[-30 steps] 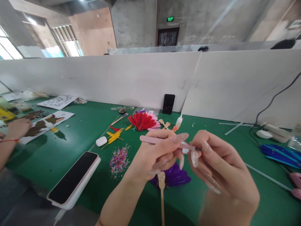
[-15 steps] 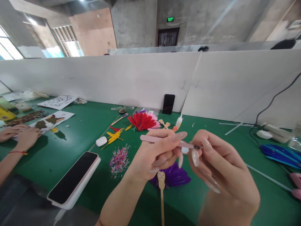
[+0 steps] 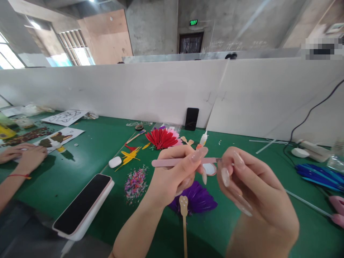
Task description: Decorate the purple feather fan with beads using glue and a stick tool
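My left hand is closed around slim pink tweezers, held nearly level with the metal tip pointing right. That tip reaches the fingers of my right hand, whose thumb and forefinger are pinched together; a tiny pale speck shows there, too small to name. Below my hands lies a purple feather fan, partly covered by my left hand. A wooden stick with a paw-shaped head rests over it, with pearl-like dots on the head. Behind the hands is a round white dish with a pink rim.
Pink and white flakes lie in a heap left of my arm, near a phone on a power bank. A red feather fan, yellow feathers and a glue bottle lie farther back. Another person's hands work at far left.
My left hand has shifted a little left with the tweezers, uncovering more of the round dish. The tweezers' tip has drawn back slightly at my right fingers.
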A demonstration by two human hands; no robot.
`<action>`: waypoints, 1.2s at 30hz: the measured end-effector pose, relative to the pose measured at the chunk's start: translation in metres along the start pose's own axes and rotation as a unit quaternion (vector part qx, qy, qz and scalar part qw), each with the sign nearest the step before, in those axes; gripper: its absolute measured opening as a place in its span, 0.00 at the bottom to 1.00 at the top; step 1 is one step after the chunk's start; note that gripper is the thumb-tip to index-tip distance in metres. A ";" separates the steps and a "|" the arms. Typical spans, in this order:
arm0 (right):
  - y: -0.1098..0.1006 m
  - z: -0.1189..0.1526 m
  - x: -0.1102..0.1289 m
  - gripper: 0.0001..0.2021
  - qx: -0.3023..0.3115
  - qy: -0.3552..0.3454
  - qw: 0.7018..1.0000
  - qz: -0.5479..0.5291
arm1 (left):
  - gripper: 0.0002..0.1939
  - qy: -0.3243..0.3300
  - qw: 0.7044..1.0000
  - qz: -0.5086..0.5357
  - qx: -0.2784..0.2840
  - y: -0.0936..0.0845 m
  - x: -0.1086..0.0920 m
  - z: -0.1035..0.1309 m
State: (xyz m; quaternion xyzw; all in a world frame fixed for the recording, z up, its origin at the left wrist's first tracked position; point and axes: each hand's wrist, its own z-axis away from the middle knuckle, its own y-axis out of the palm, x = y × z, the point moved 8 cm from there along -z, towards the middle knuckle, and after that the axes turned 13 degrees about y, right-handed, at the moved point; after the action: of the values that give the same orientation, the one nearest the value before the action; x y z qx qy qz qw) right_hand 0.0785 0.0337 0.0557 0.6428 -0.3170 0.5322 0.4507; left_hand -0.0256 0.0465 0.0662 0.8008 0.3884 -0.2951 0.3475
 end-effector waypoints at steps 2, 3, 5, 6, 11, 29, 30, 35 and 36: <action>-0.001 0.000 -0.001 0.13 -0.007 0.008 1.000 0.004 | 0.14 0.021 0.999 -0.041 0.002 0.000 -0.005 -0.001; -0.002 0.000 -0.002 0.14 -0.009 0.012 1.000 0.005 | 0.14 0.028 0.998 -0.061 0.002 0.001 -0.007 -0.001; -0.002 0.000 -0.003 0.14 -0.010 0.014 1.000 0.002 | 0.15 0.036 0.995 -0.098 0.007 0.003 -0.011 -0.002; -0.002 0.000 -0.004 0.14 -0.008 0.013 1.000 -0.002 | 0.15 0.040 0.993 -0.112 0.009 0.004 -0.013 -0.003; -0.002 0.000 -0.004 0.16 -0.022 0.009 1.000 -0.011 | 0.14 0.073 0.986 -0.145 0.028 0.009 -0.019 -0.004; -0.011 -0.004 0.001 0.15 -0.078 -0.015 0.996 0.044 | 0.04 0.334 0.813 -0.458 0.134 0.023 -0.043 0.010; -0.012 -0.003 0.003 0.15 -0.091 -0.024 0.993 0.072 | 0.04 0.344 0.794 -0.480 0.143 0.023 -0.043 0.011; -0.014 0.005 0.021 0.14 -0.167 -0.104 0.942 0.271 | 0.03 0.350 0.746 -0.544 0.160 0.026 -0.042 0.013; -0.013 0.007 0.024 0.13 -0.175 -0.119 0.930 0.299 | 0.04 0.344 0.747 -0.545 0.160 0.026 -0.042 0.012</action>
State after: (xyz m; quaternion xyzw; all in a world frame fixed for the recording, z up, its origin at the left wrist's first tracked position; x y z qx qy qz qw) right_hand 0.0980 0.0345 0.0757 0.4875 -0.6343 0.4978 0.3350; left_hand -0.0283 0.0075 0.0986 0.5438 0.7995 -0.1966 -0.1628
